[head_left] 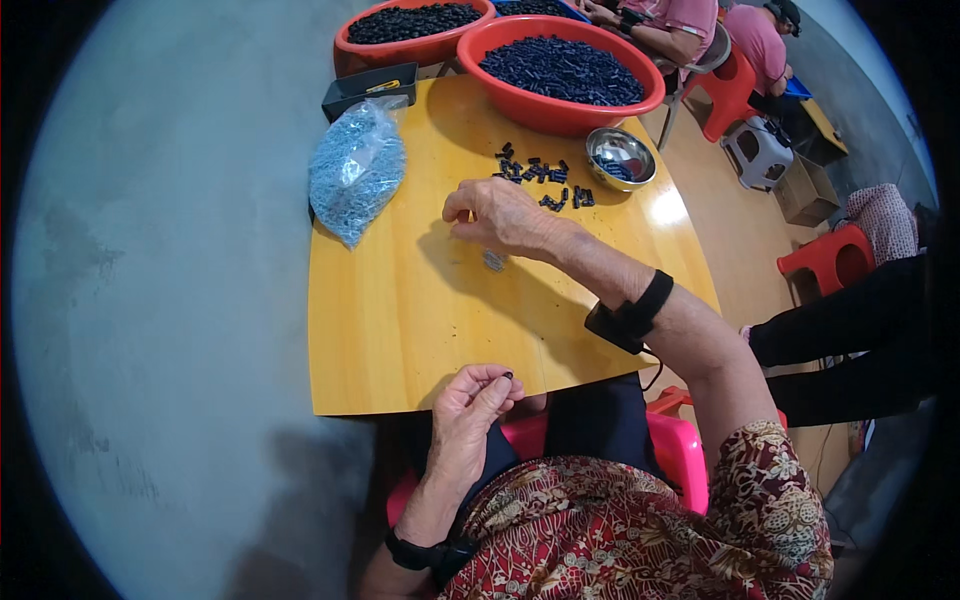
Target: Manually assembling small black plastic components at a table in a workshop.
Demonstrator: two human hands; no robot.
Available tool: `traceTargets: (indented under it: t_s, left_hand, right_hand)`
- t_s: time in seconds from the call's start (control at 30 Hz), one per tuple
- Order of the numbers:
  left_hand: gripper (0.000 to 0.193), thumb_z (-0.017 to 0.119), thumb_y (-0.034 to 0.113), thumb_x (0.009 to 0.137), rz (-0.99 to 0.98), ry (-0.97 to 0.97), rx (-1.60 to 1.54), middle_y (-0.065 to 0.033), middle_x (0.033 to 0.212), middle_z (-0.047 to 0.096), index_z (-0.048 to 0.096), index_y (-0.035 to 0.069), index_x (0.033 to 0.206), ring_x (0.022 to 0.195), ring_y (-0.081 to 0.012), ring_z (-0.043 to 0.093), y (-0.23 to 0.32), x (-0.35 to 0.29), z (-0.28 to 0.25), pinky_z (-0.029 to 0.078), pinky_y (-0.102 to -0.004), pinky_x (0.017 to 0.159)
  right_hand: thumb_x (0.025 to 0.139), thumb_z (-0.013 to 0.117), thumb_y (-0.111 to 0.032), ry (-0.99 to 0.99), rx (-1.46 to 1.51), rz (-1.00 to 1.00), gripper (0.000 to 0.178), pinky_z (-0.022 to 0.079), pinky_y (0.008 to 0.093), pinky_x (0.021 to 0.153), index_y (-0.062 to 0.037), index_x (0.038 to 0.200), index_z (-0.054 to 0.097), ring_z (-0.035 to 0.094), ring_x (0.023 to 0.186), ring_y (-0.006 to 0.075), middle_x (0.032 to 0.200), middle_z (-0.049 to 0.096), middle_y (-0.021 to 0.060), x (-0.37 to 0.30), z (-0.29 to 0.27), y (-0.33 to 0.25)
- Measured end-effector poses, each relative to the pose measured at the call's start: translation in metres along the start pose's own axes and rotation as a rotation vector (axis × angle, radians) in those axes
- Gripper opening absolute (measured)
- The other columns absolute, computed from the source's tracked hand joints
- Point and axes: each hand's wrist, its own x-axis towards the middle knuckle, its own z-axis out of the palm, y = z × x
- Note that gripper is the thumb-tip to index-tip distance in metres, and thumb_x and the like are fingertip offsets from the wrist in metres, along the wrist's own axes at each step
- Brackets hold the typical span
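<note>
Upper left of centre, a clear plastic bag of small silvery bits is slumping on the bench, probably parked at the edge to free the middle. A black tray is sitting just behind, a yellow item lying in it. Top centre, a red basin is holding black parts. Lower centre, my left hand is pinching a small dark piece, grip closed on it by the near edge, likely steadying it with one end exposed. Mid-frame, a silvery heap is lying just below my right hand, apparently for easy picking. That hand is hovering, fingers curling; can't tell whether its grip is holding anything. Further right, loose dark pieces are lying scattered, a bigger red basin of similar ones standing behind. A metal bowl is resting rightmost, a few dark pieces inside, seemingly separating them.
</note>
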Motion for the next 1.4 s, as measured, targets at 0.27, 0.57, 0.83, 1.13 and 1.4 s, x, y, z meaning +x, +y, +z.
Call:
traceTargets:
  t_s: [0.27, 0.57, 0.83, 1.13, 1.4]
  left_hand:
    - [0.013, 0.062, 0.010, 0.092, -0.018, -0.011, 0.000, -0.0073, 0.092, 0.066, 0.060, 0.003, 0.102, 0.085, -0.0139, 0.064, 0.001, 0.002, -0.002, 0.050, -0.0257, 0.079]
    - [0.012, 0.060, 0.012, 0.094, 0.170, 0.145, -0.140, -0.0044, 0.092, 0.064, 0.060, 0.006, 0.105, 0.085, -0.0113, 0.061, 0.017, 0.002, -0.003, 0.049, -0.0235, 0.078]
    - [0.014, 0.060, 0.014, 0.095, 0.324, 0.146, -0.073, -0.0035, 0.094, 0.062, 0.058, 0.007, 0.106, 0.086, -0.0099, 0.059, 0.029, -0.009, 0.030, 0.048, -0.0231, 0.079]
    - [0.015, 0.061, 0.008, 0.093, 0.341, -0.020, 0.022, -0.0080, 0.095, 0.065, 0.057, 0.002, 0.106, 0.089, -0.0132, 0.062, 0.021, -0.021, 0.041, 0.049, -0.0252, 0.084]
    - [0.014, 0.061, 0.006, 0.092, 0.313, -0.027, 0.099, -0.0080, 0.096, 0.066, 0.058, 0.003, 0.105, 0.091, -0.0141, 0.063, 0.016, -0.024, 0.039, 0.049, -0.0255, 0.086]
  right_hand:
    - [0.073, 0.064, -0.016, 0.007, -0.036, -0.098, 0.011, 0.052, 0.0409, 0.070, -0.0049, 0.077, 0.064, 0.064, 0.076, 0.0328, 0.079, 0.066, 0.0133, 0.010, 0.034, 0.011]
    - [0.077, 0.066, -0.008, -0.051, 0.463, 0.079, 0.008, 0.049, 0.0289, 0.068, -0.0013, 0.080, 0.063, 0.064, 0.075, 0.0177, 0.080, 0.065, 0.0095, -0.044, -0.019, -0.046]
    - [0.084, 0.070, -0.002, -0.031, 1.224, 0.277, 0.010, 0.051, 0.0251, 0.073, 0.0001, 0.091, 0.064, 0.062, 0.081, 0.0100, 0.088, 0.066, 0.0038, -0.142, -0.014, -0.066]
    - [0.085, 0.067, -0.001, 0.030, 1.530, 0.193, 0.012, 0.052, 0.0256, 0.079, 0.0014, 0.097, 0.066, 0.064, 0.085, 0.0126, 0.091, 0.067, 0.0069, -0.162, -0.005, -0.057]
    - [0.087, 0.065, -0.001, -0.055, 1.752, 0.165, 0.015, 0.053, 0.0285, 0.080, 0.0018, 0.101, 0.062, 0.066, 0.086, 0.0164, 0.091, 0.067, 0.0104, -0.165, -0.003, -0.061]
